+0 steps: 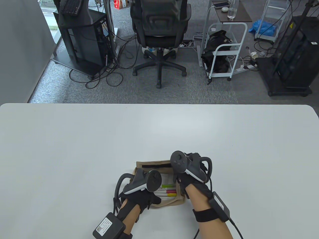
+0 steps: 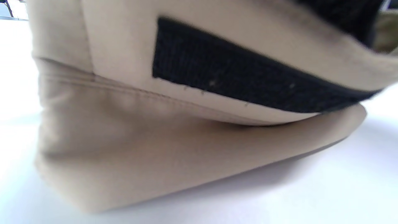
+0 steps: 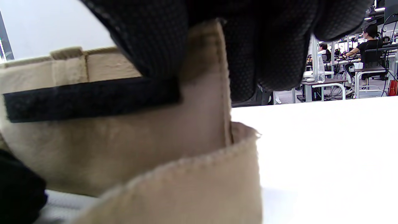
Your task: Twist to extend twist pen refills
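A beige fabric pouch [image 1: 152, 164] with a black velcro strip [image 1: 155, 165] lies open on the white table near the front edge. Several pens [image 1: 168, 191] with green, pink and yellow parts lie inside it. My left hand [image 1: 152, 199] holds the pouch's near left rim. That view shows only the pouch's outer wall [image 2: 149, 149] and velcro strip [image 2: 248, 81] up close. My right hand [image 1: 180, 179] grips the pouch's right edge. In the right wrist view its fingers [image 3: 273, 46] pinch the beige flap [image 3: 203, 99] from above.
The white table [image 1: 74, 149] stretches wide to the left, right and far side of the pouch. Beyond its far edge stand an office chair [image 1: 159, 32], a black cart [image 1: 82, 37] and a white trolley [image 1: 224, 49] on the floor.
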`<state>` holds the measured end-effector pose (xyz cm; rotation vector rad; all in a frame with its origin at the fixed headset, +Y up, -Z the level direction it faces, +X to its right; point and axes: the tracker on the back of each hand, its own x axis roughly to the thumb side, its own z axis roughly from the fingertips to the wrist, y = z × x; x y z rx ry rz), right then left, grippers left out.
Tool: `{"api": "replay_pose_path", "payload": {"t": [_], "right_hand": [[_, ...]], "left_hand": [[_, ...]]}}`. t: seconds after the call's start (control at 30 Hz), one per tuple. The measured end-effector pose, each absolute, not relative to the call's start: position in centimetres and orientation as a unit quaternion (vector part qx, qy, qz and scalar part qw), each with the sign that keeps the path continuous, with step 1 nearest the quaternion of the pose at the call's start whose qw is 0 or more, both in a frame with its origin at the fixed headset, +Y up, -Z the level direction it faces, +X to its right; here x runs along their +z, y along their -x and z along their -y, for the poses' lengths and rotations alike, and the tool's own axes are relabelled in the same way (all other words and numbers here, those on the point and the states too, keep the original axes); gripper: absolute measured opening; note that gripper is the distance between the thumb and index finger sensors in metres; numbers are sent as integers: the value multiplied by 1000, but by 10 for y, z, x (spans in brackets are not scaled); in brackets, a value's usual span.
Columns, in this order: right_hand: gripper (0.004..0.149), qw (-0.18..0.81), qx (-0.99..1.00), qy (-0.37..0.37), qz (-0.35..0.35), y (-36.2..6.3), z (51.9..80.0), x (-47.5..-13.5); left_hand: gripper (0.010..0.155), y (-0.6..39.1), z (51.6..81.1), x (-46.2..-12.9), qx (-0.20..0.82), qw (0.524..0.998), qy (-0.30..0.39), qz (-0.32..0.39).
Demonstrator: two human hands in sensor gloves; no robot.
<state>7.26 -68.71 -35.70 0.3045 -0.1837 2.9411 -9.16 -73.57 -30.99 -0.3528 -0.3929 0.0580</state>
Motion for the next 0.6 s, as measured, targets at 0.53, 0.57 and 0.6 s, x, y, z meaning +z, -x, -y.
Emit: {"api": "replay_pose_path", "payload": {"t": [0.53,0.57,0.6], "right_hand": [[47,85,991,-97,42,-74,685,-357],[47,85,991,-96,42,-74,685,-357],[47,85,991,-96,41,-74,685,-357]], "left_hand": [[55,69,748,-320,-52,975,131,173],[54,67,749,-320,-55,975,134,170],[53,66,749,-320,-60,975,131,172]]}}
